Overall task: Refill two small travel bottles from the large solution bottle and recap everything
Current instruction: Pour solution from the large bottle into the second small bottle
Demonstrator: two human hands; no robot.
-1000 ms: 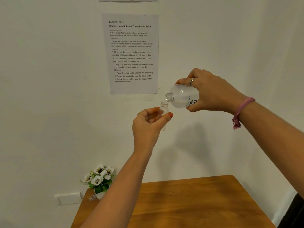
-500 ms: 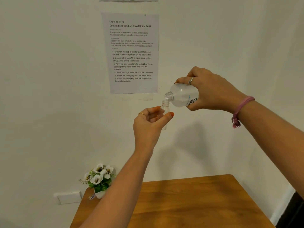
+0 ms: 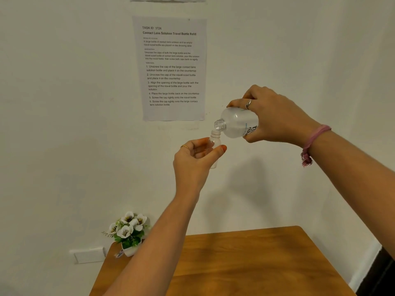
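Large bottle: translucent white plastic solution bottle with blue lettering (image 3: 238, 124), uncapped, tipped neck-down toward 8 o'clock; probably the heavier item, smooth, slightly squeezable; best held round the body.
Right hand (image 3: 275, 120): wrapped over that bottle's body from 3 o'clock, wrist raised.
Left hand (image 3: 193, 160): thumb and fingers curled round the small bottle, forearm rising from 7 o'clock.
Small bottle: clear plastic travel bottle (image 3: 214, 141), upright, open mouth directly beneath the large neck; light, easily tipped; fill level hard to read.
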